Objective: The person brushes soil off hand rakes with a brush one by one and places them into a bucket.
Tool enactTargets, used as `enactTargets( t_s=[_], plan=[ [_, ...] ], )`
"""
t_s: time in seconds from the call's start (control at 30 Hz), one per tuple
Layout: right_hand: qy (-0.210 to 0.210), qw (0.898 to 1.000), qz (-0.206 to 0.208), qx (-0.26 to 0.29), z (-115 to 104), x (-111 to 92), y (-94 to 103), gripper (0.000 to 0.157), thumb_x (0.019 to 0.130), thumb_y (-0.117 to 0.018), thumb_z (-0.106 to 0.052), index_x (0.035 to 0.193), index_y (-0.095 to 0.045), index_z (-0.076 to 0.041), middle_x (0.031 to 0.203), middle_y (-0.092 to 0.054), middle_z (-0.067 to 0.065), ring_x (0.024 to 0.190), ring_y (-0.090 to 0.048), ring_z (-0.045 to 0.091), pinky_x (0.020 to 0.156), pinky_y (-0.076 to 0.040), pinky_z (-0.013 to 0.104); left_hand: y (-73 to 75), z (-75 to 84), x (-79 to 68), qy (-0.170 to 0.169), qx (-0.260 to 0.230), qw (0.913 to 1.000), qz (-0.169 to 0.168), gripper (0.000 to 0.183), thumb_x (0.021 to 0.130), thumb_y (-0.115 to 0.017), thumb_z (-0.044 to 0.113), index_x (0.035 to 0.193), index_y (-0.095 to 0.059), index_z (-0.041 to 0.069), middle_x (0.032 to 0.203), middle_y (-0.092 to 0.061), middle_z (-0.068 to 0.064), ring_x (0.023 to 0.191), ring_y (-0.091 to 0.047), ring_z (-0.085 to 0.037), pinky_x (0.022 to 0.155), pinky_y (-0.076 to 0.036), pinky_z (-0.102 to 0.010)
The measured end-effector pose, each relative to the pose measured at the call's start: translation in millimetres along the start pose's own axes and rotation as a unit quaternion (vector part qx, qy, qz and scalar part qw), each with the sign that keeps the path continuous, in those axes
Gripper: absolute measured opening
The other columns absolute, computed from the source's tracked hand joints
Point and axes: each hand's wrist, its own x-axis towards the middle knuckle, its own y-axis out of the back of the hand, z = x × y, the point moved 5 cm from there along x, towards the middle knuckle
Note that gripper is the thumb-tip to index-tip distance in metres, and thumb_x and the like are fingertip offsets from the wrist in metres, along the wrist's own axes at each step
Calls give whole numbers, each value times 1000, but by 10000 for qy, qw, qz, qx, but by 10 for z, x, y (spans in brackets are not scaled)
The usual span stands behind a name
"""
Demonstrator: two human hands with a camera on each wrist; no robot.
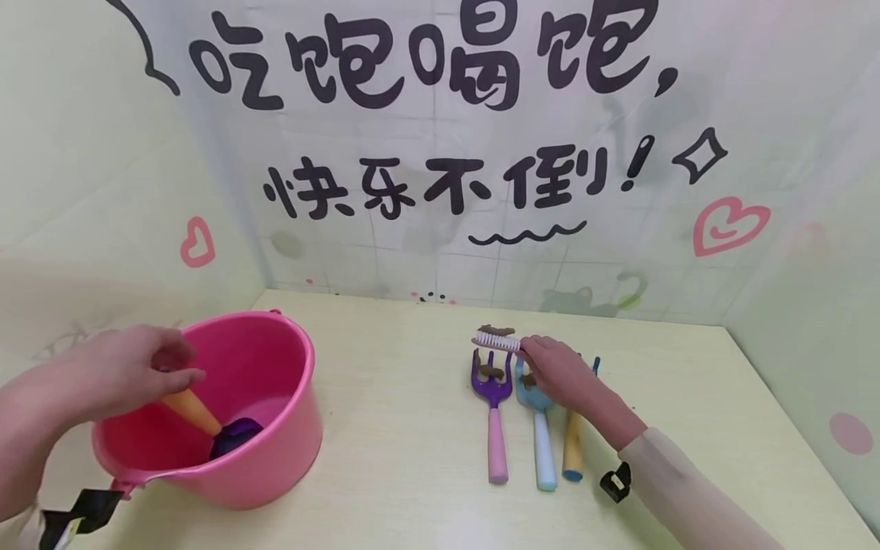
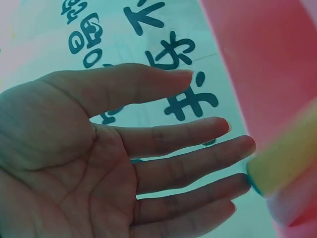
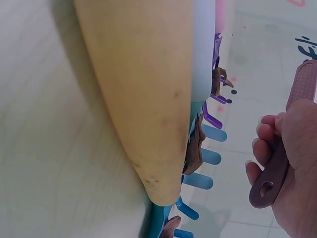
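Note:
My left hand (image 1: 117, 374) is over the pink bucket (image 1: 312, 397), its fingers extended and holding nothing in the left wrist view. A tool with an orange-yellow handle (image 1: 192, 412) and a dark purple head leans inside the bucket, its handle end near those fingertips. My right hand (image 1: 560, 370) grips a brush (image 1: 498, 341) with white bristles by its mauve handle (image 3: 270, 183). Below the brush lie a purple hand fork (image 1: 492, 389), a light blue hand fork (image 1: 535, 396) partly behind the hand, and a wooden-handled blue fork (image 1: 574, 447). Brown pieces (image 1: 491, 372) lie on the forks.
The pale wooden table (image 1: 392, 412) ends at a white printed back wall sheet (image 1: 412, 260), with similar sheets on both sides. Another brown piece (image 1: 496, 331) shows just beyond the brush; whether it touches the bristles I cannot tell.

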Motion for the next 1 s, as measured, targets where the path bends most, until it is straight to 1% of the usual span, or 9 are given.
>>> enactTargets(
  t_s=[0.17, 0.27, 0.37, 0.5, 0.63, 0.73, 0.77, 0.9, 1.0],
  plan=[
    [-174, 9998, -70, 23, 4, 9, 20, 5, 100, -64, -4, 98, -59, -5, 87, -59, 1, 73, -55, 20, 64, -52, 38, 68, 180, -83, -180, 155, 9972, 713, 44, 88, -80, 25, 110, -64, -10, 91, -66, -13, 81, -63, -35, 64, -58, -50],
    [-267, 9995, -154, 73, 13, 15, 21, 4, 101, -61, -5, 99, -59, -5, 85, -58, 0, 72, -54, 19, 64, -51, 38, 89, 372, -150, -363, 98, 9923, 1178, 42, 91, -78, 28, 114, -66, -4, 98, -70, -12, 88, -65, -38, 71, -56, -55],
    [-338, 9990, -236, 160, 31, 14, 10, 6, 103, -59, -6, 97, -58, -5, 82, -54, -2, 70, -51, 18, 64, -49, 38, 85, 593, -214, -524, -78, 9879, 1456, 41, 94, -75, 34, 119, -66, 3, 105, -71, -9, 95, -66, -37, 77, -54, -57],
    [-305, 9989, -243, 266, 46, 15, -1, 9, 103, -58, -5, 94, -58, -4, 79, -51, -4, 69, -49, 18, 64, -48, 39, 38, 875, -313, -841, -460, 9809, 1689, 39, 94, -74, 38, 121, -67, 10, 106, -72, -2, 95, -69, -26, 76, -58, -46],
    [-363, 9982, -285, 384, 60, 24, -7, 9, 103, -57, -5, 94, -58, -4, 78, -51, -4, 68, -50, 17, 65, -48, 39, -40, 1134, -415, -1243, -559, 9706, 1985, 22, 95, -74, 33, 113, -69, 22, 100, -70, 11, 89, -70, -9, 76, -58, -35],
    [-492, 9971, -373, 446, 73, 33, -16, 9, 104, -57, -6, 96, -60, -4, 78, -52, -4, 68, -49, 17, 66, -48, 39, -132, 1300, -423, -1390, -683, 9686, 1946, 20, 94, -75, 29, 112, -69, 24, 98, -69, 15, 86, -68, -3, 75, -57, -30],
    [-518, 9969, -391, 451, 74, 34, -15, 8, 104, -57, -7, 97, -60, -3, 78, -52, -4, 68, -49, 17, 66, -48, 39, -169, 1345, -400, -1416, -797, 9693, 1843, 22, 94, -76, 28, 113, -69, 22, 98, -69, 14, 85, -68, -4, 74, -58, -30],
    [-640, 9953, -473, 549, 72, 47, -15, 9, 105, -56, -8, 99, -61, -3, 76, -51, -4, 67, -49, 17, 66, -48, 39, -304, 1502, -271, -1496, -1083, 9718, 1468, 26, 94, -75, 32, 115, -68, 18, 96, -69, 14, 86, -68, -6, 74, -57, -32],
    [-691, 9941, -535, 638, 82, 54, -12, 11, 106, -55, -10, 99, -61, -3, 76, -51, -4, 67, -49, 16, 66, -48, 40, -362, 1614, -154, -1594, -1228, 9707, 1313, 24, 95, -73, 32, 114, -67, 18, 96, -69, 13, 86, -68, -7, 75, -57, -33]
  ],
)
